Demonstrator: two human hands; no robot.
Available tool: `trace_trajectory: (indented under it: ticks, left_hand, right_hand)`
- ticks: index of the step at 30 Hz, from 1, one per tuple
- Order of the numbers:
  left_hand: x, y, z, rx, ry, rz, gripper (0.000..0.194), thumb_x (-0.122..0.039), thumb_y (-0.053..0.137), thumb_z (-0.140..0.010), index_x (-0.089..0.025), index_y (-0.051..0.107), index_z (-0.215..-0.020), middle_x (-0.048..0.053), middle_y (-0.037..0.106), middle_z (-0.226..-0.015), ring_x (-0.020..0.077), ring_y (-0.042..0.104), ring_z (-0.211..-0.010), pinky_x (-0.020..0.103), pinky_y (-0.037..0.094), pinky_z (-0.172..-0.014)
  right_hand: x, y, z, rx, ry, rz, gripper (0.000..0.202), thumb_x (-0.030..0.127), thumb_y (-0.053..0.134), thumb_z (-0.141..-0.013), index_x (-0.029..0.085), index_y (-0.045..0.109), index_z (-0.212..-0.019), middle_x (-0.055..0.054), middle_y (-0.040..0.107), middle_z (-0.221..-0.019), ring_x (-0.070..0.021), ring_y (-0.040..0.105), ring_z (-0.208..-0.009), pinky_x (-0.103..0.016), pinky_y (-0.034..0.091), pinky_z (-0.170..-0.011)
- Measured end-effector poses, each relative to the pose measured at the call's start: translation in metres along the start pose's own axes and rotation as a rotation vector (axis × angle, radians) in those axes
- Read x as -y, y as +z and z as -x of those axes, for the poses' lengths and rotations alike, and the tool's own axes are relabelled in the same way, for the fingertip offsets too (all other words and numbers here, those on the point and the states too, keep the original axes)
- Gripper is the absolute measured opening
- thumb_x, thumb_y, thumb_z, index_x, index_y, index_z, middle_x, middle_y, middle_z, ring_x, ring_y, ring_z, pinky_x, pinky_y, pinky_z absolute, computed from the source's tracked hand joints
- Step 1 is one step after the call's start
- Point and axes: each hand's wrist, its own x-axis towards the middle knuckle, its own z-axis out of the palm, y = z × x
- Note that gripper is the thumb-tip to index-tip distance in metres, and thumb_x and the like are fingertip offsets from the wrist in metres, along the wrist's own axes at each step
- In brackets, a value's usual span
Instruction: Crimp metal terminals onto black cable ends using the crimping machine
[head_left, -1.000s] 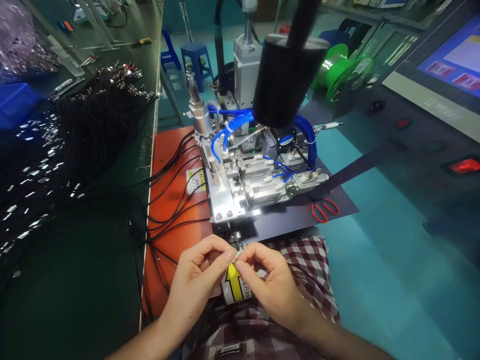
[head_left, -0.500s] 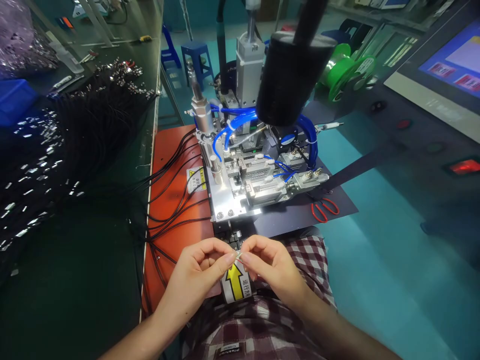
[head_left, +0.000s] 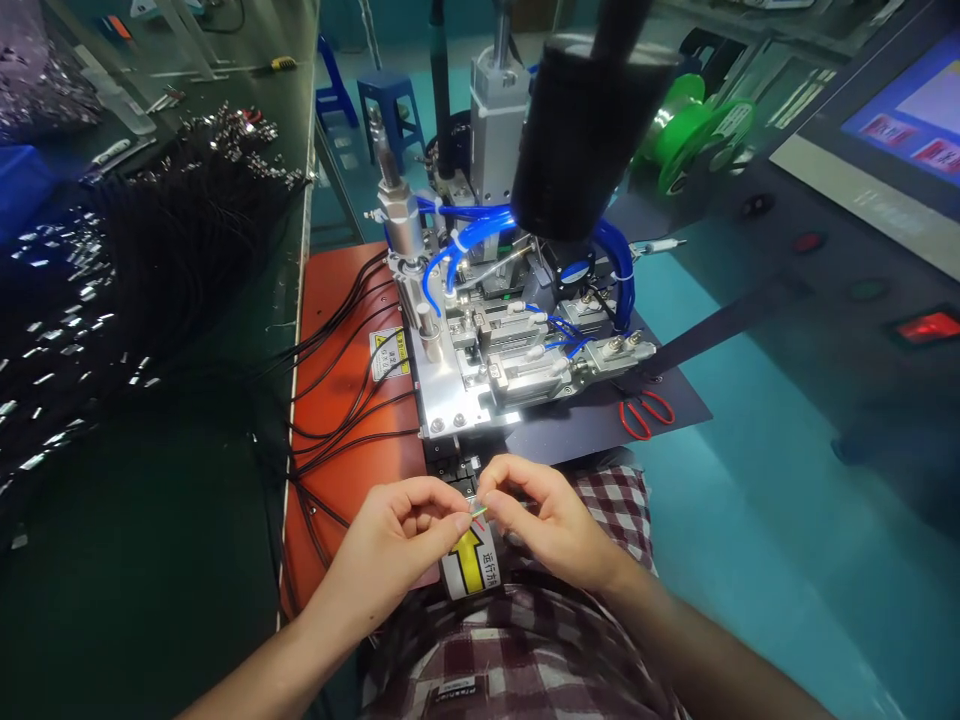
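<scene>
Small thin wires (head_left: pixel 478 513), greenish and red, show between my fingertips, just in front of the metal machine (head_left: pixel 450 400). My left hand (head_left: pixel 409 530) pinches them with thumb and forefinger. From the right, my right hand (head_left: pixel 536 515) is closed in a pinch at their other end, its fingertips close to the left ones. Below the fingers lies a white label with a yellow arrow (head_left: pixel 469 562). The wires are too small to make out in detail.
Black cables (head_left: pixel 352 435) cross the orange board (head_left: pixel 322 380) on the left. A large bundle of dark cables (head_left: pixel 187 210) lies farther left. Red-handled scissors (head_left: pixel 646 412) rest right of the machine. A black cylinder (head_left: pixel 581 140) hangs above it; a screen (head_left: pixel 911 120) stands at right.
The view has shifted slightly. My right fingertips have moved a little up and away from the left ones, and more of the coloured wires shows between them.
</scene>
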Motion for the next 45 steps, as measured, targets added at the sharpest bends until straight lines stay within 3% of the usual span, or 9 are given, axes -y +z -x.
trace_trajectory:
  ticks: [4, 11, 15, 18, 22, 27, 36, 45]
  left_hand:
    - [0.001, 0.001, 0.0, -0.023, 0.029, 0.018, 0.018, -0.031, 0.067, -0.071, -0.013, 0.064, -0.072, 0.0, 0.06, -0.063, 0.0088, 0.05, -0.055, 0.018, 0.038, -0.05]
    - [0.005, 0.001, -0.001, -0.022, 0.013, -0.07, 0.02, -0.034, 0.063, -0.075, -0.014, 0.061, -0.076, 0.0, 0.058, -0.065, 0.0091, 0.049, -0.055, 0.017, 0.035, -0.046]
    - [0.007, 0.001, -0.001, 0.006, 0.06, -0.14, 0.02, -0.035, 0.06, -0.078, -0.015, 0.061, -0.079, -0.001, 0.055, -0.063, 0.0094, 0.048, -0.054, 0.019, 0.036, -0.048]
    - [0.009, 0.0, -0.002, -0.038, 0.239, -0.298, 0.013, -0.029, 0.057, -0.082, -0.017, 0.062, -0.082, -0.002, 0.054, -0.064, 0.0102, 0.048, -0.057, 0.02, 0.038, -0.051]
    - [0.014, -0.004, -0.008, -0.165, 0.545, -0.572, 0.011, -0.018, 0.052, -0.085, -0.019, 0.063, -0.087, 0.001, 0.056, -0.081, 0.0124, 0.054, -0.074, 0.022, 0.043, -0.065]
    - [0.023, -0.012, -0.02, -0.15, 0.78, -0.717, 0.022, -0.009, 0.045, -0.088, -0.015, 0.061, -0.103, 0.004, 0.054, -0.088, 0.012, 0.055, -0.082, 0.021, 0.046, -0.073]
    - [0.032, -0.022, -0.03, -0.119, 0.794, -0.89, 0.029, -0.009, 0.042, -0.088, -0.014, 0.059, -0.111, 0.008, 0.052, -0.096, 0.0163, 0.056, -0.088, 0.025, 0.049, -0.074]
    - [0.032, -0.021, -0.03, -0.117, 0.827, -0.949, 0.034, -0.007, 0.041, -0.087, -0.014, 0.059, -0.115, 0.007, 0.049, -0.089, 0.0164, 0.055, -0.08, 0.026, 0.049, -0.068]
  right_hand:
    - [-0.003, 0.003, 0.007, -0.098, 0.085, -0.008, 0.014, 0.028, 0.05, -0.087, 0.017, 0.056, -0.081, 0.001, 0.054, -0.068, -0.0107, 0.048, -0.059, -0.022, 0.04, -0.055]
    - [-0.003, 0.013, 0.011, -0.194, 0.006, 0.18, 0.009, 0.021, 0.055, -0.084, 0.017, 0.058, -0.076, 0.002, 0.056, -0.069, -0.0113, 0.05, -0.063, -0.023, 0.04, -0.06]
    - [-0.001, 0.013, 0.011, -0.172, 0.034, 0.196, 0.014, 0.022, 0.052, -0.085, 0.017, 0.054, -0.073, 0.003, 0.051, -0.066, -0.0102, 0.046, -0.06, -0.022, 0.037, -0.057]
    - [-0.002, 0.007, 0.008, -0.163, 0.105, 0.133, 0.015, 0.024, 0.052, -0.085, 0.017, 0.052, -0.071, 0.004, 0.047, -0.062, -0.0098, 0.042, -0.055, -0.022, 0.035, -0.052]
    - [-0.01, -0.003, -0.001, -0.172, 0.152, 0.048, 0.017, 0.026, 0.052, -0.084, 0.017, 0.05, -0.071, 0.003, 0.048, -0.061, -0.0095, 0.042, -0.052, -0.022, 0.034, -0.05]
    - [-0.025, -0.012, -0.018, -0.161, 0.155, -0.006, 0.018, 0.029, 0.056, -0.081, 0.016, 0.052, -0.07, 0.003, 0.049, -0.061, -0.0095, 0.043, -0.052, -0.023, 0.034, -0.05]
    - [-0.035, -0.01, -0.028, -0.17, 0.226, -0.102, 0.022, 0.035, 0.061, -0.076, 0.016, 0.053, -0.069, 0.003, 0.05, -0.06, -0.0091, 0.042, -0.049, -0.023, 0.033, -0.049]
    - [-0.031, -0.011, -0.029, -0.164, 0.242, -0.072, 0.022, 0.035, 0.061, -0.076, 0.016, 0.054, -0.068, 0.003, 0.05, -0.059, -0.0095, 0.043, -0.05, -0.024, 0.033, -0.05]
